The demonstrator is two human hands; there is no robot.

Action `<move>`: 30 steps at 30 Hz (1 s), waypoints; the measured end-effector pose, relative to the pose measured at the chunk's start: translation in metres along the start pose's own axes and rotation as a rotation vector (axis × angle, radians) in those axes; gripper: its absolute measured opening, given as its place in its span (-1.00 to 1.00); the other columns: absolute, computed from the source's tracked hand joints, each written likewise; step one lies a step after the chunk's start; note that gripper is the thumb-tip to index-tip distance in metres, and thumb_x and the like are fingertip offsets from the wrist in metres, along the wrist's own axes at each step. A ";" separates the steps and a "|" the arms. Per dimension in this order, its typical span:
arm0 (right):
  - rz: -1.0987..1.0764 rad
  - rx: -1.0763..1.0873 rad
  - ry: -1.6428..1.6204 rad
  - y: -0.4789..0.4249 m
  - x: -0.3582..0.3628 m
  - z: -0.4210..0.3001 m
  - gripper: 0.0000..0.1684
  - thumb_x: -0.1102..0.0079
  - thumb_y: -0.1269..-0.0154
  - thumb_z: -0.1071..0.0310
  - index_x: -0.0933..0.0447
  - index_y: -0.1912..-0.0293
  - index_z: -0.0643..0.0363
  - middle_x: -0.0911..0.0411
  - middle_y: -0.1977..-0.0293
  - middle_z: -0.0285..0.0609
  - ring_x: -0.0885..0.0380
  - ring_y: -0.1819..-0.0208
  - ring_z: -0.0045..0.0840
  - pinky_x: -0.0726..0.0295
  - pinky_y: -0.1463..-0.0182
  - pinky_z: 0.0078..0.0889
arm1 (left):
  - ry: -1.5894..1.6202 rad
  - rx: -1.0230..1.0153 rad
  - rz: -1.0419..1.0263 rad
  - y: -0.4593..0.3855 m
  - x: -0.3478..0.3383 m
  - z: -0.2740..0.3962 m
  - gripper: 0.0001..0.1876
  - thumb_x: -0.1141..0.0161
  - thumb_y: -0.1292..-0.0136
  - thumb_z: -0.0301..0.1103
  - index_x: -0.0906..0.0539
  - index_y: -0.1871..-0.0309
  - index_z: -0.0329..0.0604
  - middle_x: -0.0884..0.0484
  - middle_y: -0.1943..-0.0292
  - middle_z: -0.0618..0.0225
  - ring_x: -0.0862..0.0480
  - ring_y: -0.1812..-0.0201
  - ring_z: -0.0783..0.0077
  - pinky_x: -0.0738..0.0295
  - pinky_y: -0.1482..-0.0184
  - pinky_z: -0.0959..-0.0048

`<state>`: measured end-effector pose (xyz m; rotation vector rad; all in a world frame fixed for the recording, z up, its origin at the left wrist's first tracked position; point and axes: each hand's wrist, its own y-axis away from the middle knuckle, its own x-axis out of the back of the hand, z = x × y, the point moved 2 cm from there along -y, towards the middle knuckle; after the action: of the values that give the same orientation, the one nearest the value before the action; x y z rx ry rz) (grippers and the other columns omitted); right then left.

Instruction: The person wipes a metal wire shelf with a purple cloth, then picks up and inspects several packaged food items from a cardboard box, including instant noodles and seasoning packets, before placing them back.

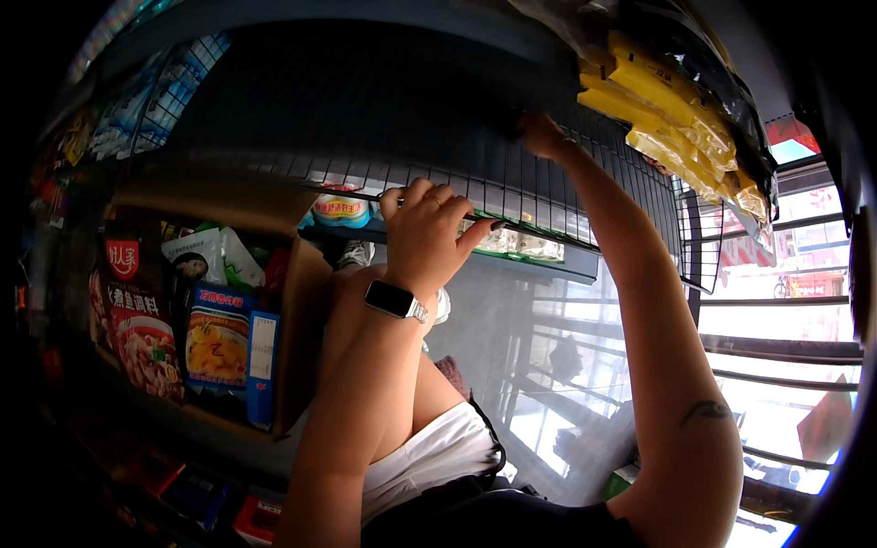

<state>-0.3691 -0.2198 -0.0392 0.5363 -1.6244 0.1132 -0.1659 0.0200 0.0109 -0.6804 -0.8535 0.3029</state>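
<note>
My left hand (428,212) lies over the front rail of a black wire shelf guard (527,198), its fingers curled across the rail and the thumb along it. A wristwatch (389,299) is on that wrist. Farther in, my right hand (542,135) reaches over the guard into the dark shelf (384,89). It is blurred, and a dark shape lies at its fingers; whether it holds this cannot be made out. Below the rail, a white-and-blue package (342,209) and several green-edged packets (521,244) sit on a lower shelf.
At my left stands an open cardboard box (301,329) of seasoning pouches (140,315) and a blue packet (218,335). Yellow packets (675,109) fill the shelf's right end. A barred window (781,301) is at right. Red and blue boxes (195,496) lie at lower left.
</note>
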 end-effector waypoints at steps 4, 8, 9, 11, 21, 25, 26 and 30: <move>-0.038 0.147 0.010 0.042 -0.002 -0.016 -0.68 -0.03 -0.05 0.51 -0.62 0.17 0.17 -0.59 0.14 -0.06 -0.58 0.09 -0.28 -0.53 -0.03 -0.34 | -0.004 -0.002 -0.011 0.000 0.000 0.001 -0.76 -0.36 0.03 -0.09 -0.59 0.47 0.01 -0.54 0.45 0.54 -0.47 0.21 0.40 -0.09 0.11 0.27; -0.130 0.204 0.040 0.080 -0.001 -0.039 -0.61 0.00 -0.03 0.56 -0.63 0.13 0.13 -0.53 0.01 -0.12 -0.49 -0.04 -0.28 -0.44 -0.17 -0.35 | -0.074 0.012 -0.015 0.003 0.000 0.003 -0.77 -0.36 0.02 -0.12 -0.60 0.43 -0.01 -0.54 0.37 0.50 -0.45 0.13 0.35 -0.12 0.04 0.21; -0.143 0.208 0.036 0.086 -0.001 -0.040 -0.61 0.00 -0.03 0.56 -0.63 0.13 0.12 -0.54 0.02 -0.12 -0.49 -0.04 -0.28 -0.45 -0.16 -0.35 | -0.101 0.022 -0.015 0.004 0.000 0.007 -0.77 -0.35 0.01 -0.13 -0.60 0.39 -0.02 -0.53 0.32 0.48 -0.43 0.10 0.33 -0.12 0.00 0.17; -0.135 0.205 0.078 0.089 0.002 -0.041 -0.61 0.02 -0.05 0.53 -0.63 0.12 0.10 -0.54 0.01 -0.14 -0.49 -0.05 -0.28 -0.44 -0.16 -0.35 | -0.160 0.042 -0.013 0.005 0.002 0.014 -0.77 -0.33 -0.02 -0.17 -0.60 0.32 -0.03 -0.51 0.21 0.45 -0.41 0.03 0.29 -0.12 -0.07 0.11; 0.230 -0.135 -0.360 0.027 0.045 -0.043 -0.68 0.01 -0.14 0.42 -0.64 0.13 0.03 -0.56 0.10 0.03 -0.59 0.10 -0.22 -0.57 0.01 -0.25 | -0.014 -0.011 -0.190 0.025 0.003 0.062 -0.55 -0.27 -0.02 -0.28 -0.49 -0.03 -0.06 -0.38 -0.11 0.30 -0.31 -0.22 0.22 0.02 -0.25 -0.18; 0.149 0.121 0.408 -0.004 -0.019 0.009 -0.68 -0.02 -0.14 0.46 -0.61 0.10 0.11 -0.57 0.10 0.04 -0.57 0.04 -0.19 -0.57 0.01 -0.26 | 0.035 -0.051 -0.318 0.026 -0.023 0.079 -0.42 -0.27 -0.03 -0.30 -0.40 -0.19 -0.01 -0.35 -0.18 0.28 -0.22 -0.31 0.22 0.05 -0.27 -0.26; 0.254 0.064 0.183 -0.005 -0.027 -0.021 -0.64 -0.08 -0.07 0.50 -0.59 0.08 0.17 -0.55 0.07 0.05 -0.56 0.02 -0.17 -0.58 0.02 -0.27 | 0.008 -0.034 -0.324 0.029 -0.023 0.068 -0.42 -0.27 -0.03 -0.30 -0.39 -0.19 0.00 -0.35 -0.19 0.28 -0.22 -0.31 0.22 0.06 -0.27 -0.26; -0.074 -0.085 0.255 0.005 0.000 -0.063 -0.68 -0.06 -0.05 0.49 -0.60 0.14 0.19 -0.56 0.09 0.01 -0.55 0.00 -0.19 -0.57 0.00 -0.24 | 0.006 -0.029 -0.351 0.031 -0.022 0.060 -0.40 -0.25 -0.05 -0.31 -0.38 -0.22 0.02 -0.34 -0.20 0.29 -0.19 -0.34 0.23 0.08 -0.28 -0.27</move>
<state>-0.3139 -0.1910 -0.0296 0.4952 -1.3531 0.0549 -0.2261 0.0579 0.0054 -0.5458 -0.9549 -0.0265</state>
